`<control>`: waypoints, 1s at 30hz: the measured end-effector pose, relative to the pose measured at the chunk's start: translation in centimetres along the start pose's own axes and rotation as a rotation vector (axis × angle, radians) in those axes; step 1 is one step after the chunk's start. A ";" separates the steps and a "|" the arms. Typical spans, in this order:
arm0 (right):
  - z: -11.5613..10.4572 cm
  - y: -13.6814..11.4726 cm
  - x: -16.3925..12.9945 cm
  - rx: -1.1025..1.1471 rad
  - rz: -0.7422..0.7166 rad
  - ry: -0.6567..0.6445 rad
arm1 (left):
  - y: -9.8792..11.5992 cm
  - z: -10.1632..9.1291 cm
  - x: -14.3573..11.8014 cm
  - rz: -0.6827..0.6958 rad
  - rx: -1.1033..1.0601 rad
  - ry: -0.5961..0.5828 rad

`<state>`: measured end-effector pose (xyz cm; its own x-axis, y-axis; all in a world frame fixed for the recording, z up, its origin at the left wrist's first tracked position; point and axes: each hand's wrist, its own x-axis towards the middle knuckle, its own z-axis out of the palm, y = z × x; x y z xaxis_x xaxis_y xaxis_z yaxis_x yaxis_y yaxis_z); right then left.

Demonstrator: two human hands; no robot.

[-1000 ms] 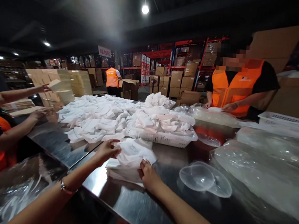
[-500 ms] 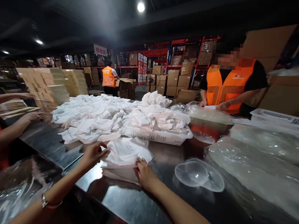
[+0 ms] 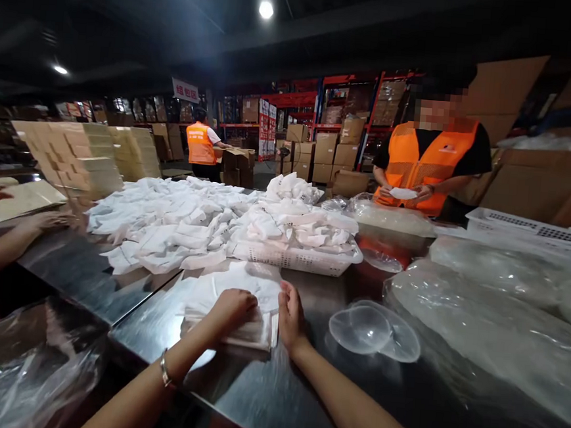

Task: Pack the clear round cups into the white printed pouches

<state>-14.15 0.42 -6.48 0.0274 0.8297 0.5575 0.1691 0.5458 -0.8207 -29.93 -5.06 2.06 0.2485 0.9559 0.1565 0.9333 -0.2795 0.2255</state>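
In front of me lies a stack of thin white fabric-like pieces, flat on the metal table. My left hand is on top of it with its fingers curled down at the top piece; the fingertips are partly hidden. My right hand stands at the stack's right edge, fingers stretched out and touching its side. Just beyond is a white plastic basket heaped with crumpled white pieces of the same kind. A large loose pile of them spreads to its left.
Clear plastic lids or bowls lie right of my hands. Big clear bags fill the right side. A co-worker in an orange vest holds a white piece opposite. Another person's arm reaches in at left, above a plastic bag.
My left hand has moved right and down onto the stack. My right hand has shifted from the top piece to the stack's right edge. The co-worker opposite has lifted a white piece.
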 end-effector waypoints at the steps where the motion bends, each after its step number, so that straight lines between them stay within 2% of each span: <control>1: 0.0 0.0 0.1 -0.001 -0.014 0.034 | -0.3 0.2 0.4 -0.041 -0.016 0.032; 4: 0.0 -0.3 0.3 -0.006 -0.057 0.115 | -1.4 0.5 1.0 -0.175 -0.084 0.156; 7: -0.1 -0.8 0.4 -0.028 -0.093 0.079 | -2.3 0.3 0.8 -0.292 -0.139 0.307; 10: -0.2 -1.4 0.4 -0.036 -0.112 0.032 | -2.0 -0.1 -0.1 -0.269 -0.278 0.442; 12: -0.3 -1.7 0.3 -0.031 -0.107 0.014 | -1.3 -0.3 -0.8 -0.168 -0.369 0.424; 14: -0.4 -1.9 0.3 -0.030 -0.106 0.002 | -0.4 -0.2 -1.3 -0.077 -0.324 0.252; 16: -0.4 -2.0 0.3 -0.044 -0.117 -0.006 | 0.1 0.1 -1.4 -0.057 -0.194 0.057; 18: -0.5 -2.1 0.3 -0.065 -0.138 -0.027 | 0.0 0.2 -1.1 -0.077 -0.138 -0.005; 24: -0.8 -2.8 0.1 -0.111 -0.193 -0.080 | -2.3 0.1 0.2 -0.179 -0.211 0.156; 30: -0.5 -4.6 -0.8 -0.419 -0.363 -0.345 | -3.2 0.8 0.4 -0.291 -0.435 0.335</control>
<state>-14.48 -2.85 -3.07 -0.4100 0.6294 0.6602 0.4801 0.7643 -0.4305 -32.64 -3.71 0.63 -0.1612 0.9381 0.3067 0.7418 -0.0898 0.6645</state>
